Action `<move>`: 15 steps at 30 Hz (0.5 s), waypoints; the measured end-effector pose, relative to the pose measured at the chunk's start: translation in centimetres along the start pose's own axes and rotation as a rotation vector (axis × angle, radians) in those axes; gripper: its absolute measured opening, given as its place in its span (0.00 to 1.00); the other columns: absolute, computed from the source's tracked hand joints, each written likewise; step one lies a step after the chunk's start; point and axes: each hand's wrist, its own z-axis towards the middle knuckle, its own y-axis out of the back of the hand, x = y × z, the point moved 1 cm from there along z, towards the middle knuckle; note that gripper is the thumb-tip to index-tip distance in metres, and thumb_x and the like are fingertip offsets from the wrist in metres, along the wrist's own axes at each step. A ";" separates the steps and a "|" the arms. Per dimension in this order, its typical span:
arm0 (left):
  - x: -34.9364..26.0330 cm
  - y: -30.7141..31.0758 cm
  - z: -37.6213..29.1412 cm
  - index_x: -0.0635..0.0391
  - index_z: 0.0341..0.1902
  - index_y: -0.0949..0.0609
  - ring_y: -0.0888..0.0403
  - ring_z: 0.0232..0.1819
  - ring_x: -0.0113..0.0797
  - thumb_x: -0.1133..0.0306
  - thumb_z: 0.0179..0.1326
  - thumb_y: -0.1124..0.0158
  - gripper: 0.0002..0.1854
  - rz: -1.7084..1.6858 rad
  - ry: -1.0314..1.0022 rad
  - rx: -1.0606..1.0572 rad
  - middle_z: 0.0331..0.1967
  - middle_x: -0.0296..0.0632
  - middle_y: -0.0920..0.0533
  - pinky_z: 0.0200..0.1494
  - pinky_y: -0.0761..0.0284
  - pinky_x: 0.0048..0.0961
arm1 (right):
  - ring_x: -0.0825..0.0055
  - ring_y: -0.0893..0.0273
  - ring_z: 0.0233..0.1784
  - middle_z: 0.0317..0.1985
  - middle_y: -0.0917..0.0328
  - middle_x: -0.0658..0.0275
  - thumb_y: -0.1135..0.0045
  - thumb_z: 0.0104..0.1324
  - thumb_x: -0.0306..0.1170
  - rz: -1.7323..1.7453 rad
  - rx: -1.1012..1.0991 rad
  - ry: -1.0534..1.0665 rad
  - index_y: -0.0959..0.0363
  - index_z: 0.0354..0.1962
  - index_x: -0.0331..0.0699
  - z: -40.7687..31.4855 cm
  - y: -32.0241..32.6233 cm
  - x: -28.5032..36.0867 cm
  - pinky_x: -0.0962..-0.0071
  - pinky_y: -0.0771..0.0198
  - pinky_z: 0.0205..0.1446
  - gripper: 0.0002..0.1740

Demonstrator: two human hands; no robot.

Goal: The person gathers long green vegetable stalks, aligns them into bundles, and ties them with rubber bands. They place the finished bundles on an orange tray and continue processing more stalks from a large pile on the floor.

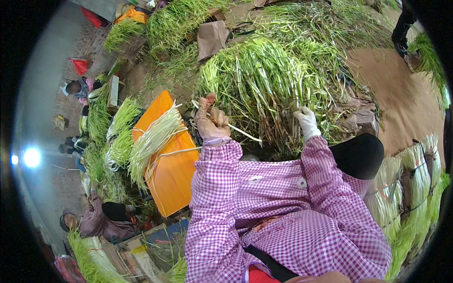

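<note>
My left hand (212,118), bare and soiled, is closed around a pale plant stalk (244,133) whose white end sticks out to the right. My right hand (307,120) wears a white glove and touches the near right side of a big heap of leafy green stalks (262,78); whether its fingers pinch a stalk cannot be told. To the left of my left hand, a bundle of trimmed pale stalks (155,141) lies across a tilted orange board (173,184).
Tied upright bundles (417,187) stand at the right. Brown cardboard (364,122) lies beside the heap. A co-worker (102,219) sits at the lower left, others farther back. A person's dark-clad leg (403,28) is at the upper right. More green heaps (177,24) lie at the back.
</note>
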 end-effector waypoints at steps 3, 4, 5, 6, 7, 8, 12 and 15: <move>0.0 0.1 0.1 0.52 0.42 0.22 0.54 0.05 0.21 0.59 0.64 0.52 0.13 0.029 0.065 0.097 0.04 0.26 0.50 0.11 0.57 0.21 | 0.81 0.31 0.32 0.33 0.25 0.64 0.44 0.54 0.26 0.384 0.203 0.353 0.28 0.38 0.33 -5.4 1.4 4.3 0.81 0.34 0.35 0.12; 0.1 0.1 0.2 0.52 0.42 0.22 0.52 0.05 0.21 0.58 0.63 0.51 0.14 0.121 0.073 0.060 0.05 0.26 0.46 0.11 0.56 0.21 | 0.80 0.31 0.32 0.34 0.25 0.64 0.44 0.55 0.26 0.337 0.194 0.540 0.28 0.38 0.34 -6.7 0.9 5.0 0.81 0.33 0.34 0.11; 0.1 0.2 0.3 0.51 0.43 0.22 0.50 0.05 0.21 0.57 0.63 0.50 0.14 0.218 0.091 0.031 0.06 0.26 0.42 0.11 0.54 0.20 | 0.80 0.31 0.31 0.34 0.26 0.65 0.44 0.56 0.26 0.305 0.204 0.764 0.28 0.38 0.34 -7.5 0.5 5.5 0.81 0.33 0.34 0.10; 0.3 0.2 0.4 0.51 0.42 0.22 0.46 0.05 0.20 0.55 0.61 0.48 0.15 0.245 0.103 -0.020 0.11 0.28 0.34 0.11 0.50 0.19 | 0.80 0.31 0.31 0.34 0.26 0.65 0.43 0.56 0.26 0.327 0.250 0.513 0.28 0.37 0.34 -7.5 -0.1 5.3 0.81 0.33 0.35 0.10; 0.3 0.0 0.6 0.51 0.41 0.21 0.43 0.05 0.18 0.58 0.59 0.45 0.12 0.198 0.158 0.055 0.19 0.32 0.25 0.10 0.49 0.17 | 0.80 0.31 0.32 0.35 0.25 0.64 0.43 0.56 0.27 0.367 0.321 0.320 0.28 0.37 0.33 -7.1 -0.8 4.9 0.81 0.32 0.36 0.10; 0.6 -0.1 0.7 0.51 0.41 0.21 0.42 0.05 0.17 0.62 0.59 0.44 0.10 0.242 0.164 0.016 0.22 0.35 0.22 0.09 0.49 0.16 | 0.72 0.29 0.35 0.31 0.27 0.64 0.42 0.55 0.28 0.362 0.259 0.242 0.27 0.36 0.32 -6.5 -1.8 4.4 0.78 0.33 0.41 0.11; 3.3 -0.3 0.3 0.55 0.37 0.21 0.42 0.05 0.17 0.65 0.55 0.41 0.09 0.410 0.199 0.014 0.30 0.41 0.18 0.05 0.44 0.12 | 0.69 0.27 0.36 0.33 0.26 0.60 0.40 0.51 0.24 -0.194 0.121 0.370 0.27 0.35 0.34 -6.3 -2.3 1.5 0.75 0.32 0.41 0.12; 6.4 0.4 -0.1 0.55 0.38 0.20 0.40 0.07 0.16 0.65 0.56 0.41 0.09 0.659 0.259 0.059 0.31 0.39 0.19 0.06 0.45 0.12 | 0.69 0.27 0.34 0.32 0.26 0.60 0.40 0.50 0.23 -0.152 0.149 0.576 0.26 0.34 0.36 -7.7 -2.9 0.8 0.75 0.32 0.39 0.11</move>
